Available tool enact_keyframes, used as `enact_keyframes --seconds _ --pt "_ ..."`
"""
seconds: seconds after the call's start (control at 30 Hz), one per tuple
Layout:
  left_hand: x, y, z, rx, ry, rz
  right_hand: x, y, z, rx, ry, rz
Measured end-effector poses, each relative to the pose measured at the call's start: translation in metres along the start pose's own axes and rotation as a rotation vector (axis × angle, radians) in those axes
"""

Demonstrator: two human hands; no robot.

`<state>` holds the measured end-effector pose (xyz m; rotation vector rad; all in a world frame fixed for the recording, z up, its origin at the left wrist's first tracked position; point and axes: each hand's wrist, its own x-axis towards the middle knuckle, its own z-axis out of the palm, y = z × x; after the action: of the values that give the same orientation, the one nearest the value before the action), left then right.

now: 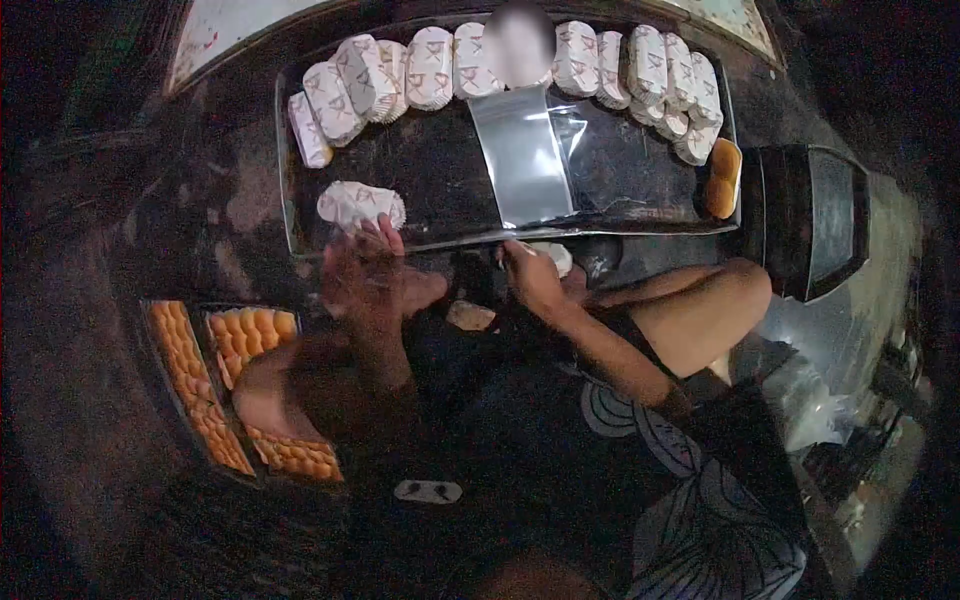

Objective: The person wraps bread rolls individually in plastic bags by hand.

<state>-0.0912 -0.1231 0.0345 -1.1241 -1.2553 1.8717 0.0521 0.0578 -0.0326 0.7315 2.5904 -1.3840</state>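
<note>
My left hand (370, 275), smeared by motion, reaches over the near left edge of the black tray (420, 160). Its fingertips are at a bun-sized piece in printed white paper (358, 203), with the thumb apart from the fingers. Just outside the tray's near edge, my right hand (535, 278) has its fingers curled closed. A white paper-wrapped piece (553, 259) shows beside those fingers, mostly hidden by them. Clear plastic bags (525, 160) lie flat across the middle of the tray.
Several pieces in printed white paper (430, 70) line the tray's far and right sides. An unwrapped golden bun (723, 180) leans at the right end. Slabs of joined buns (255, 335) lie on the left. A dark box (835, 225) stands right of the tray.
</note>
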Motion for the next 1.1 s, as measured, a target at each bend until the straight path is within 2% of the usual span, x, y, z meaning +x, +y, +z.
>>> enact_keyframes --seconds 0.03,0.07,0.13,0.17,0.2,0.23,0.27,0.3,0.33,0.37,0.4,0.43,0.47,0.5,0.53,0.57,0.6,0.63,0.67,0.73,0.77,0.83,0.87,0.93,0.97,1.03,1.07,1.1 --pt "0.005 0.0 0.001 0.028 0.011 0.06 0.002 0.006 -0.002 -0.01 -0.01 0.003" --pt "0.008 0.039 0.009 0.017 0.018 0.062 0.006 0.016 0.001 -0.234 -0.191 -0.005" --pt "0.004 0.142 0.021 0.146 -0.019 -0.236 0.005 0.048 0.017 -0.669 -0.573 -0.01" --pt "-0.002 0.112 0.005 0.13 -0.014 -0.226 -0.006 0.101 0.053 -0.807 -0.307 -0.169" --pt "-0.004 0.047 -0.015 0.71 -0.056 -0.011 -0.006 0.11 0.057 -0.811 -0.317 -0.163" --pt "-0.004 0.012 -0.025 1.29 -0.097 0.216 -0.003 0.116 0.063 -0.854 -0.235 -0.13" --pt "-0.002 0.016 -0.027 1.286 -0.093 0.213 0.001 0.111 0.063 -0.896 -0.152 -0.093" --pt "0.0 0.023 -0.028 1.312 -0.207 0.112 0.007 0.105 0.066 -0.942 -0.254 -0.101" --pt "0.002 0.024 -0.028 1.333 -0.319 0.008 0.01 0.109 0.076 -0.941 -0.253 -0.093" --pt "0.001 0.023 -0.029 1.332 -0.318 0.001 0.014 0.111 0.086 -0.933 -0.267 -0.112" --pt "0.0 0.015 -0.031 1.263 -0.2 0.065 0.019 0.12 0.095 -0.928 -0.278 -0.135" --pt "-0.001 0.009 -0.032 1.194 -0.088 0.128 0.025 0.136 0.11 -0.928 -0.172 -0.15" --pt "0.002 0.013 -0.031 1.209 -0.118 0.121 0.043 0.188 0.144 -0.593 -0.033 -0.012" --pt "-0.002 0.024 -0.031 0.982 -0.247 0.124 0.03 0.138 0.098 -0.581 -0.026 -0.033" --pt "-0.019 0.029 -0.028 0.753 -0.345 0.146 0.043 0.067 0.061 -0.492 -0.486 0.203" --pt "-0.026 0.021 -0.018 0.769 -0.347 0.165 0.035 0.05 0.047 -0.364 -0.443 0.073" --pt "-0.022 0.007 -0.008 0.964 -0.358 0.205 0.026 0.017 0.026 -0.254 -0.381 0.159" --pt "-0.018 -0.001 -0.004 1.147 -0.364 0.249 0.017 0.004 0.0 0.0 -0.445 0.08" --pt "-0.017 0.008 -0.002 1.137 -0.379 0.25 0.005 -0.005 -0.022 0.154 -0.53 -0.117" --pt "-0.017 0.028 0.003 1.37 -0.187 0.623 -0.013 -0.019 -0.049 0.57 -0.86 0.021" --pt "-0.011 0.03 -0.002 1.365 -0.191 0.613 -0.023 -0.021 -0.048 0.562 -0.853 0.023" --pt "0.006 0.006 -0.02 1.099 -0.31 0.403 -0.037 -0.03 -0.041 1.094 -0.432 0.124" --pt "0.008 0.002 -0.026 1.099 -0.305 0.398 -0.033 -0.033 -0.045 1.04 -0.259 -0.067" --pt "0.013 -0.006 -0.034 1.137 -0.139 0.544 -0.026 -0.065 -0.069 0.923 -0.108 0.005" --pt "0.014 -0.009 -0.041 1.14 -0.138 0.534 -0.024 -0.083 -0.083 0.921 -0.098 0.002" --pt "0.018 -0.016 -0.059 1.48 -0.331 0.539 -0.019 -0.109 -0.103 -0.135 -0.037 -0.235" --pt "0.022 -0.022 -0.065 1.476 -0.334 0.528 -0.016 -0.11 -0.1 -0.143 -0.029 -0.233" --pt "0.023 -0.032 -0.068 1.633 -0.334 0.627 -0.014 -0.109 -0.093 -0.065 0.073 -0.224"
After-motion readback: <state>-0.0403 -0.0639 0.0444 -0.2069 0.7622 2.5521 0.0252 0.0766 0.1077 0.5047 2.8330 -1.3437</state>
